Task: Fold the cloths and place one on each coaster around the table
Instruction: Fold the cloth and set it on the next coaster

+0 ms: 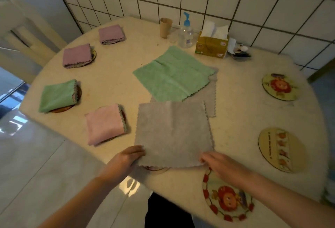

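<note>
the grey cloth [173, 133] lies spread flat at the near edge of the round table [241, 117], its near hem partly covering a coaster [156, 168] that peeks out underneath. the left hand [127, 159] pinches the cloth's near left corner, fingers pressed together on top; the right hand [220, 164] sits at the near right corner, fingers close together, though it's blurred and i can't tell for sure whether it has hold of the cloth. behind the grey cloth, an unfolded green cloth [174, 74] lies open in the middle of the table, overlapping another grey cloth [211, 97]. along the left side four folded cloths each rest on a coaster: a pink one [105, 124], a folded green one [58, 96], a mauve one [77, 55] and a second mauve one [111, 33] farthest back. three bare coasters sit on the right: a flowered coaster [228, 200] just below the right hand, a tan coaster [281, 149], and a far flowered coaster [279, 87]. by the tiled wall stand a tissue box [211, 45], a pump bottle [185, 33] and a paper cup [165, 27].
</note>
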